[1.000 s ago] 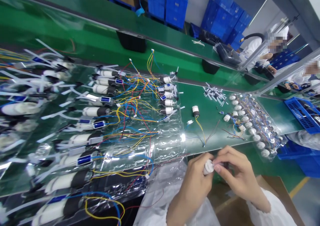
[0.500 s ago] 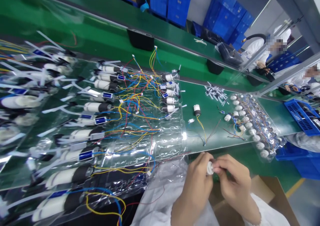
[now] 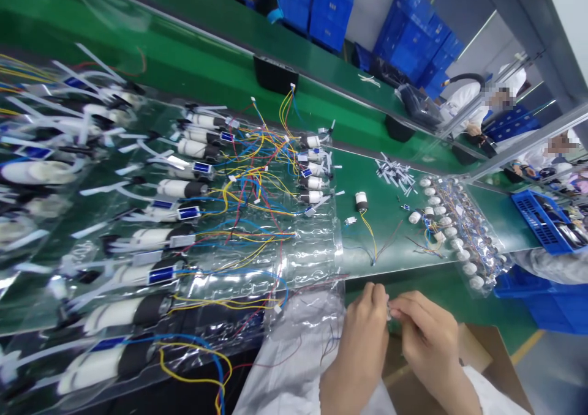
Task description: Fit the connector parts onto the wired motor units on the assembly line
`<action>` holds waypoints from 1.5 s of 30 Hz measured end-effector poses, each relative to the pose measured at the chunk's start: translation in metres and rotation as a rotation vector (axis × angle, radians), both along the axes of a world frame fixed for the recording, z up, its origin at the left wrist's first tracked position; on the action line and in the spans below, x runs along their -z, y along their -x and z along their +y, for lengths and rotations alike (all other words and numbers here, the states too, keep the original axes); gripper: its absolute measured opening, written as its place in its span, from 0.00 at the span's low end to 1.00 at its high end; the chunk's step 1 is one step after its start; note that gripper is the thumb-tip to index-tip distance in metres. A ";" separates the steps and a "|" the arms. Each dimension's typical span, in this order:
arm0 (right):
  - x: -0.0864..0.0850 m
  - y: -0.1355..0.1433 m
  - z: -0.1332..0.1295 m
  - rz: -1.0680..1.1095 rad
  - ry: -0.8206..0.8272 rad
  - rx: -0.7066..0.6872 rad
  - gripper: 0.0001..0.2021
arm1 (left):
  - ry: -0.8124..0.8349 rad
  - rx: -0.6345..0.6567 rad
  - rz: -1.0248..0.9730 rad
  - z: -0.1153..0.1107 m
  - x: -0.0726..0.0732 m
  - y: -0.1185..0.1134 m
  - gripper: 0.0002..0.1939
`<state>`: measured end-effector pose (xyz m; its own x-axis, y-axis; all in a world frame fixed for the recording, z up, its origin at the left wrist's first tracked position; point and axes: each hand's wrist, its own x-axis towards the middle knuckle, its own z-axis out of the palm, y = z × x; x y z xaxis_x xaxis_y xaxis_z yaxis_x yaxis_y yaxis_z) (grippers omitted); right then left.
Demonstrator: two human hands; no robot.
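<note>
Head view: I pinch the small part (image 3: 388,310) between my left hand (image 3: 365,329) and right hand (image 3: 425,335), just below the green bench (image 3: 381,243) edge (mostly hidden). I'd grip gently, keeping wires untangled.

1. No text, brand, number or sign can be read anywhere.
2. Small blue labels (image 3: 201,168) are seen on the wired white parts, but any print on them is blurred.

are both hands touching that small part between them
Touching. The head view shows the left hand and right hand pinching the small part from both sides, fingertips closed on it with no gap; it is mostly hidden.
</note>
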<state>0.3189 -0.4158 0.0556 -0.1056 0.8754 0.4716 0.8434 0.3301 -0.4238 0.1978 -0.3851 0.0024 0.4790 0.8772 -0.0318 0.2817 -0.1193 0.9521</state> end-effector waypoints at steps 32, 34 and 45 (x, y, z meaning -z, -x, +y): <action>-0.009 -0.021 -0.002 1.005 -0.216 0.133 0.06 | 0.443 -0.270 -0.815 0.016 -0.010 -0.008 0.22; -0.017 -0.021 0.001 1.067 -0.109 0.070 0.07 | 0.471 -0.259 -0.869 0.014 -0.017 -0.004 0.19; -0.022 -0.015 0.008 0.387 0.098 0.066 0.09 | 0.156 -0.249 -0.618 0.013 -0.031 0.033 0.11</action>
